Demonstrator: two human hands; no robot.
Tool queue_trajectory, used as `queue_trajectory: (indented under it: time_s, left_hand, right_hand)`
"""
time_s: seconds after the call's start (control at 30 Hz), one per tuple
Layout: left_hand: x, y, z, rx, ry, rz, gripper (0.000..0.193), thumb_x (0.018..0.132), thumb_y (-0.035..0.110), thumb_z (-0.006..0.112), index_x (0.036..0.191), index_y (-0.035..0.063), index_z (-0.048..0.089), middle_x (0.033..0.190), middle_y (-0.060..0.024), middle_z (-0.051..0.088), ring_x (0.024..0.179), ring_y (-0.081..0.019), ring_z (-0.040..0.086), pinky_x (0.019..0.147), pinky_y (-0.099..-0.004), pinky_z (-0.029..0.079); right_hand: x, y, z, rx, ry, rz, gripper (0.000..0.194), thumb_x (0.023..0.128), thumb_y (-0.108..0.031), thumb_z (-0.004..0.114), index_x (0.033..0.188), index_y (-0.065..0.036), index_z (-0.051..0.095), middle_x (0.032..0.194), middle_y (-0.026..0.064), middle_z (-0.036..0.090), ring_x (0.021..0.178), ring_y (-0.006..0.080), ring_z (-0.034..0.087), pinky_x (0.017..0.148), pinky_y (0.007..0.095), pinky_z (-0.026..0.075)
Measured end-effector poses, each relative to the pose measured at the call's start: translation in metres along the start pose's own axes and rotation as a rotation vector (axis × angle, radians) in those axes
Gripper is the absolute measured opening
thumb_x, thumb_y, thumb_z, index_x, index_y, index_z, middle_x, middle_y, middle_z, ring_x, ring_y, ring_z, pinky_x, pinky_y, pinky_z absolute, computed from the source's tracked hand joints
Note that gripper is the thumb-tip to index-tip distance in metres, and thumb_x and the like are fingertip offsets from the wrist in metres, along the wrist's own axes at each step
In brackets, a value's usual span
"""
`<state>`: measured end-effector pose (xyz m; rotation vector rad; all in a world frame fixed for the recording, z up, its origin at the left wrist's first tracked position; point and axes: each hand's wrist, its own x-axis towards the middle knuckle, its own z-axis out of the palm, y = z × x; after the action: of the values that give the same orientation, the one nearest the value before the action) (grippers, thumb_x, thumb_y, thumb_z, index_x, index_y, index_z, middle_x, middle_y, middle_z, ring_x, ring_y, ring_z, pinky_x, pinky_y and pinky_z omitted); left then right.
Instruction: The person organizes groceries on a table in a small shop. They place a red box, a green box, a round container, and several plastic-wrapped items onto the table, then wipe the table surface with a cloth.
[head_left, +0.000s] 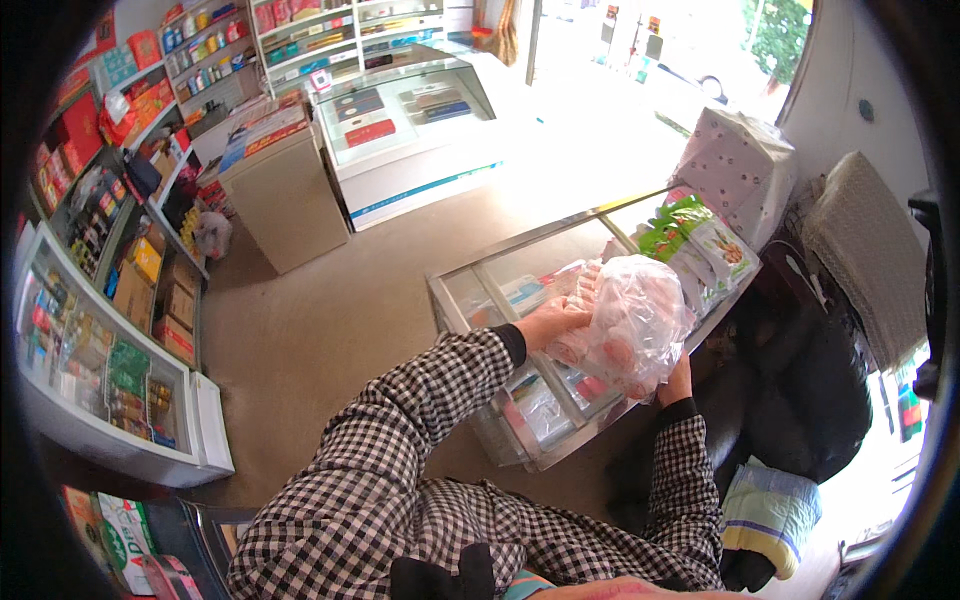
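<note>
A clear plastic bag (641, 315) with pinkish, rounded packages inside is held up over the near end of a metal-framed glass display case (551, 386). My left hand (555, 322) grips a pale pink, ribbed-looking package (586, 285) at the bag's left side. Around the bag's lower right edge, my right hand (677, 382) is closed, its fingertips mostly hidden behind the plastic. What exactly the packages are is blurred by the film. Beyond the bag, several green-and-white printed food packets (697, 251) lie in a row on the case.
A patterned cloth-covered box (739, 169) stands past the case. To the right are a black leather-like seat (795, 375) and a folded quilted pad (772, 510). Across the floor (300, 330) stand a glass counter (409, 142), a beige cabinet (289, 195) and a glass-fronted refrigerator (112, 367).
</note>
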<state>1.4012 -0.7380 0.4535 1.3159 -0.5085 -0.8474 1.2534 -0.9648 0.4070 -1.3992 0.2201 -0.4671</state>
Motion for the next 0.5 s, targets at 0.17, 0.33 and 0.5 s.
queue_trajectory:
  time_s: [0.17, 0.33, 0.5]
  left_hand:
    - [-0.041, -0.038, -0.038, 0.003, 0.204, 0.131, 0.047, 0.075, 0.029, 0.070, 0.108, -0.0005, 0.057, 0.095, -0.0067, 0.063, 0.082, -0.0139, 0.061, 0.071, -0.0267, 0.049]
    - [-0.159, -0.054, -0.110, 0.092, 0.434, 0.216, 0.050, 0.077, 0.033, 0.066, 0.111, -0.0020, 0.055, 0.092, -0.0075, 0.062, 0.080, -0.0128, 0.060, 0.070, -0.0274, 0.050]
    - [-0.333, -0.057, -0.168, 0.000, 0.744, 0.228, 0.043, 0.079, 0.022, 0.064, 0.113, -0.0025, 0.054, 0.092, -0.0058, 0.062, 0.079, -0.0136, 0.060, 0.067, -0.0278, 0.051]
  right_hand:
    - [-0.007, 0.017, 0.036, 0.125, -0.100, -0.007, 0.031, 0.084, -0.010, 0.055, 0.113, 0.002, 0.054, 0.107, 0.0090, 0.061, 0.097, 0.0185, 0.059, 0.082, 0.0319, 0.047]
    - [-0.037, 0.013, 0.156, -0.246, -0.341, -0.210, 0.031, 0.095, -0.021, 0.040, 0.110, 0.001, 0.057, 0.108, 0.0103, 0.059, 0.093, 0.0154, 0.058, 0.081, 0.0297, 0.047]
    - [-0.106, 0.027, 0.321, 0.295, -0.441, 0.178, 0.026, 0.094, -0.016, 0.045, 0.108, 0.004, 0.056, 0.099, 0.0062, 0.062, 0.085, 0.0124, 0.058, 0.076, 0.0244, 0.047]
